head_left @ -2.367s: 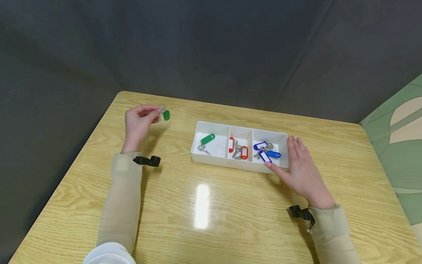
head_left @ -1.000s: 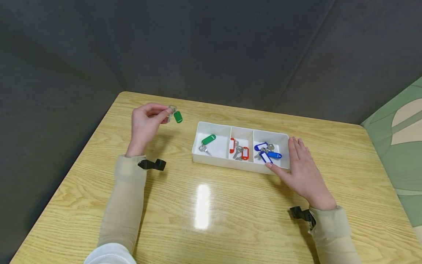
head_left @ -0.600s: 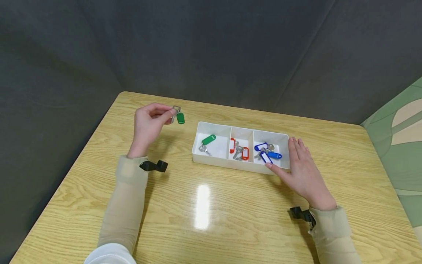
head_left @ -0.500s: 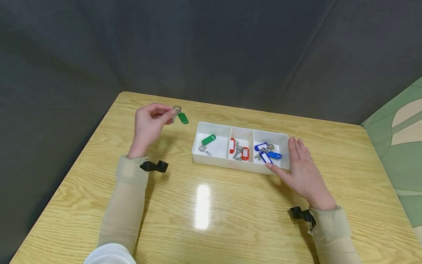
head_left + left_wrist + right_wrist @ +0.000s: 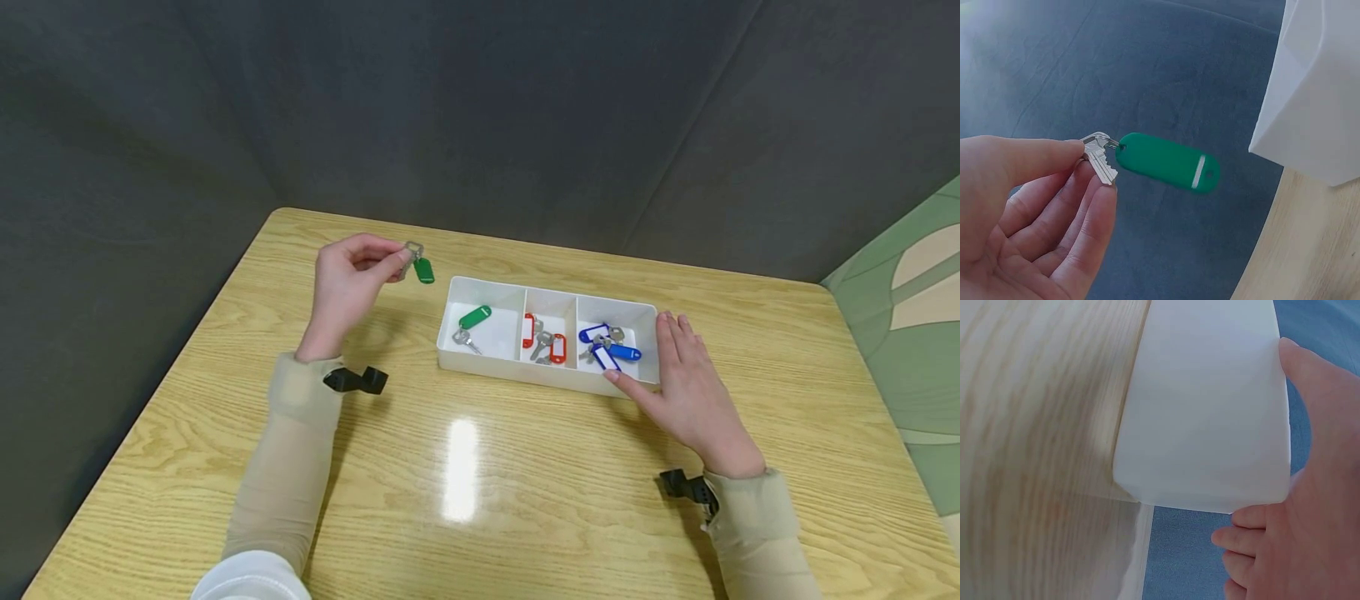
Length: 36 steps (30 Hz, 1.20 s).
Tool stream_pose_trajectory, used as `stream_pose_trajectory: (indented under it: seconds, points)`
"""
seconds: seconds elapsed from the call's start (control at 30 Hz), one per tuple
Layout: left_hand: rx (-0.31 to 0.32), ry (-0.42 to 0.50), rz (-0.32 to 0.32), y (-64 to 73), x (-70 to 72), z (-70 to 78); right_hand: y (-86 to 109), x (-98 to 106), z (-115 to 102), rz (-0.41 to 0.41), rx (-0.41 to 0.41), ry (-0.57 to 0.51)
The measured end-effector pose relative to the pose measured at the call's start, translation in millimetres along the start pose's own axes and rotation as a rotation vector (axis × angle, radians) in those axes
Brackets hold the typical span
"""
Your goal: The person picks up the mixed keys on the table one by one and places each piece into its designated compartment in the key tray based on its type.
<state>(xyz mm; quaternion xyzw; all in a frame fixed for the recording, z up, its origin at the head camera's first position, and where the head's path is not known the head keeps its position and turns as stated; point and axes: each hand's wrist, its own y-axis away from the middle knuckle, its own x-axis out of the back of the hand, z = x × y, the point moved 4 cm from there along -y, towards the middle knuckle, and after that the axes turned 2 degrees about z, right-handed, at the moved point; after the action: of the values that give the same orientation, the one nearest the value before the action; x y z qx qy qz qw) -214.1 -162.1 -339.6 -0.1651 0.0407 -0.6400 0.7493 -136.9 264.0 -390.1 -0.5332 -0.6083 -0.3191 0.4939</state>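
Between thumb and fingertips my left hand (image 5: 346,283) pinches a silver key (image 5: 1101,164), its green key tag (image 5: 1166,161) dangling free on a ring. It holds them above the table, left of a white three-compartment tray (image 5: 517,372). My right hand (image 5: 693,396) rests against the tray's right end with fingers straight, the thumb on the front rim. One key (image 5: 466,340) with a green tag (image 5: 475,317) lies in the left compartment. Keys with red tags (image 5: 558,348) fill the middle one; several with blue tags (image 5: 624,352) lie in the right one.
The tray stands on a light wood-grain table (image 5: 420,467). A dark fabric partition (image 5: 480,125) rises behind the far edge and along the left. A green patterned panel (image 5: 930,333) stands at the right. Each wrist wears a black camera mount (image 5: 356,380).
My left hand has moved right towards the tray with the key, and the green tag has swung as it hangs. The right hand and the tray have stayed in place.
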Motion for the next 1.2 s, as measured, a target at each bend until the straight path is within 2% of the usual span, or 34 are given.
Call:
stream_pose_trajectory:
  seconds: [0.47,0.87,1.2]
  points:
    - [-0.019,-0.007,-0.048,6.5,-14.3,10.9,-0.4,0,-1,-0.009,-0.006,0.001]
    - [-0.023,-0.010,-0.098,8.5,-25.6,11.3,-1.3,0,-1,-0.007,-0.004,-0.003]
    - [-0.007,-0.049,-0.147,13.1,-34.8,11.3,-1.4,0,-1,-0.007,-0.009,-0.001]
